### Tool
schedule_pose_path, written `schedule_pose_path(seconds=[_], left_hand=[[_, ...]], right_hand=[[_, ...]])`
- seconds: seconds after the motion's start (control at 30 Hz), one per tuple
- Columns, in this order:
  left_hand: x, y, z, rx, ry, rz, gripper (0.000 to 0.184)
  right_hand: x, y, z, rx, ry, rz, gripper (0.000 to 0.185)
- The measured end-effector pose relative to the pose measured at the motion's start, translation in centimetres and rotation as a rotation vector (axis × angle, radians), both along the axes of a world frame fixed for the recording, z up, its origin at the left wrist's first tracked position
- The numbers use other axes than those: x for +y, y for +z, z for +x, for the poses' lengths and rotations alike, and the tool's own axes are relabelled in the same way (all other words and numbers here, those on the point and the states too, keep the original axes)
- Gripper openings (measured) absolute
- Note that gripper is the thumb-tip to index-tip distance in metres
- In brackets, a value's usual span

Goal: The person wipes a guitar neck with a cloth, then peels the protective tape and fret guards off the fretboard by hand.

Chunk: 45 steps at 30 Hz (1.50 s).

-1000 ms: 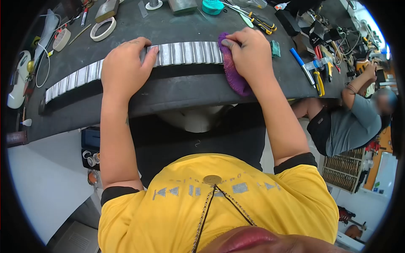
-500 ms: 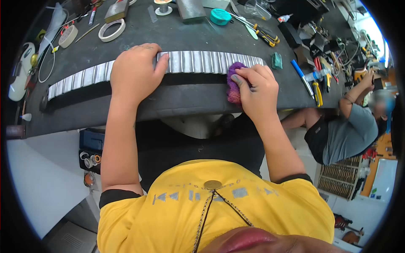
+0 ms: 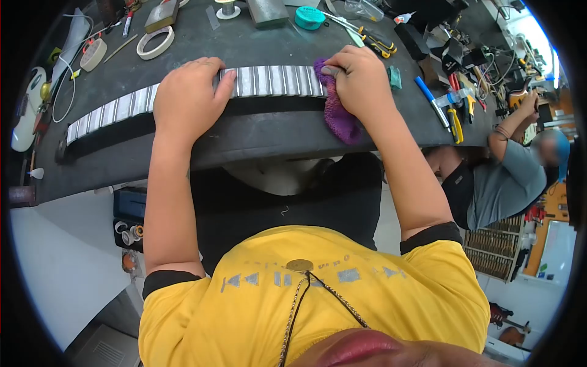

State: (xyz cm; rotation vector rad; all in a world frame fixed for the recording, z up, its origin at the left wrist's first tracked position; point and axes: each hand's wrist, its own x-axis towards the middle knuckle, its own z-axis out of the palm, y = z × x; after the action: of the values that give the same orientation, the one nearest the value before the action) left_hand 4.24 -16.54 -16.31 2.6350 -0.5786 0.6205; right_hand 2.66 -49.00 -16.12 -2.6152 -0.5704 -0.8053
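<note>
A long strip with silvery ridged segments lies across the dark workbench near its front edge. It resembles a fretted neck. Over its middle left part rests my left hand, fingers wrapped round the strip and thumb on top. At the strip's right part, my right hand pinches a purple cloth against the surface. The lower part of the cloth hangs toward the bench edge. My right hand covers the strip's right end.
Behind the strip lie a tape roll, a teal tin, a metal block and yellow-black pliers. A blue marker lies at the right. Another person sits at the far right.
Since half a second ago, my right hand and the cloth have moved away from me along the bench, and the cloth hangs longer. The whole view has shifted slightly.
</note>
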Motion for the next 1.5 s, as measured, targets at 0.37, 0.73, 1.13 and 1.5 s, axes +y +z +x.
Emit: schedule_pose_path(seconds=[0.37, 0.73, 1.13, 1.5], left_hand=[[-0.5, 0.0, -0.2, 0.013, 0.02, 0.008, 0.028], [-0.6, 0.2, 0.0, 0.009, 0.013, 0.019, 0.027], [-0.2, 0.1, 0.4, -0.012, 0.006, 0.03, 0.026], [-0.3, -0.1, 0.3, -0.014, 0.013, 0.038, 0.027]], right_hand=[[1.5, -0.2, 0.6, -0.025, -0.102, -0.003, 0.009], [3.3, -1.1, -0.7, -0.083, -0.192, -0.042, 0.013], [3.7, -1.4, -4.5, -0.08, -0.144, 0.073, 0.008], [3.4, -1.6, -4.8, -0.059, -0.037, 0.101, 0.013]])
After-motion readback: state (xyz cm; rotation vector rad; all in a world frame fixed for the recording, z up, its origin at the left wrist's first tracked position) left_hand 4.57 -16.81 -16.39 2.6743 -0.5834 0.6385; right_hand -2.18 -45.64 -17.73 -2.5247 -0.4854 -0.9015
